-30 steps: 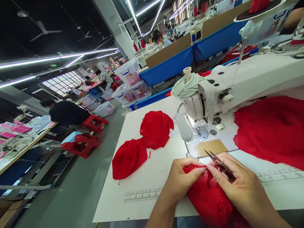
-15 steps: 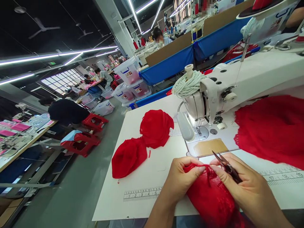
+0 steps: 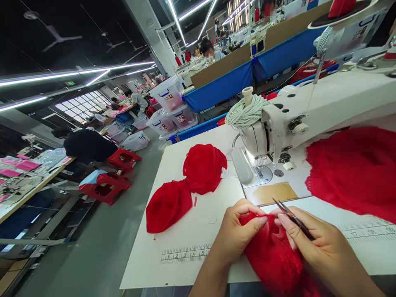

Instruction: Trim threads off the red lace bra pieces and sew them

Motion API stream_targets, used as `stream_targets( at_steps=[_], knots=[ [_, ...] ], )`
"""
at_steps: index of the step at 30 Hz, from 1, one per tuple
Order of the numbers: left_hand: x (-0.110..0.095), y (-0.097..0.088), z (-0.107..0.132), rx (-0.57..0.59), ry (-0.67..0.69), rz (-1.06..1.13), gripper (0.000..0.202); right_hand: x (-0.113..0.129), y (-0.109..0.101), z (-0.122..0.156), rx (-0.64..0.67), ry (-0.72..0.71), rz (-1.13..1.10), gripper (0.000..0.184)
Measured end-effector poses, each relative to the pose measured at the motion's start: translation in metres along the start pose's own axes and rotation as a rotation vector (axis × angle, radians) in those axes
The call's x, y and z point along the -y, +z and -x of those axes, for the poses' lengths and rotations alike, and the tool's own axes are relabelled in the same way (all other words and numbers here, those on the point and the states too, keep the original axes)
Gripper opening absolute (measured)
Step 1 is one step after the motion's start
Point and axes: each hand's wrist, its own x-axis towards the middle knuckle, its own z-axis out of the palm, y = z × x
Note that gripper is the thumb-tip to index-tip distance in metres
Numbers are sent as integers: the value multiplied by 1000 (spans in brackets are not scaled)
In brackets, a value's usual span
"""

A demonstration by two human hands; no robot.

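Near the table's front edge, my left hand [image 3: 232, 233] pinches the top edge of a piece of red lacy fabric [image 3: 275, 260] between thumb and fingers. The cloth hangs down over the edge toward my lap. My right hand [image 3: 324, 241] is closed around dark thread snips [image 3: 293, 218], their narrow blades pointing up and left. Its thumb and fingertips are also at the fabric's upper edge, close to my left fingertips; whether they grip the cloth is hard to see.
A white sewing machine [image 3: 334, 99] stands behind my hands, its needle area lit. Two red cup-shaped fabric pieces [image 3: 206, 169] lie to the left, and a red fabric pile [image 3: 355, 169] to the right. A ruler strip [image 3: 185, 253] runs along the white table [image 3: 139, 272].
My right fingers have shifted on the fabric's edge, and the snips have turned flatter, their tips slightly further left with the blades closer together. My left hand stays nearly in place.
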Motion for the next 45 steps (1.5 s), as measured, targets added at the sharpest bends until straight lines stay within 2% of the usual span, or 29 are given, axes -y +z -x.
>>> stream_targets(
  at_steps=[2,4,7,10,15,25,27,30,34,36,41,45],
  knots=[
    [0,-1,-1,33,46,38,13,-3,2,-2,4,-62,11,25],
    [1,-1,-1,85,31,113,16,-7,5,-5,-19,-168,38,17],
    [1,-1,0,125,-11,149,19,-15,10,-8,-146,-245,97,10],
    [2,-1,1,137,6,140,19,-18,10,-9,-191,-222,75,8],
    [3,0,3,187,78,178,19,-8,2,-6,-57,-145,12,8],
    [3,0,3,147,184,56,23,1,8,-3,-107,54,-105,21],
    [2,0,3,154,193,45,23,3,7,-5,-88,45,-64,22],
    [1,1,4,160,206,25,22,-3,5,-10,-31,-51,27,23],
    [1,0,4,137,223,7,21,-13,5,-15,-82,-148,120,25],
    [1,0,4,127,231,-3,20,-14,5,-15,-63,-131,112,26],
    [3,0,3,137,248,-7,17,-11,5,-12,82,21,-26,30],
    [2,0,4,127,244,-13,18,-14,4,-15,72,-18,17,32]
  ],
)
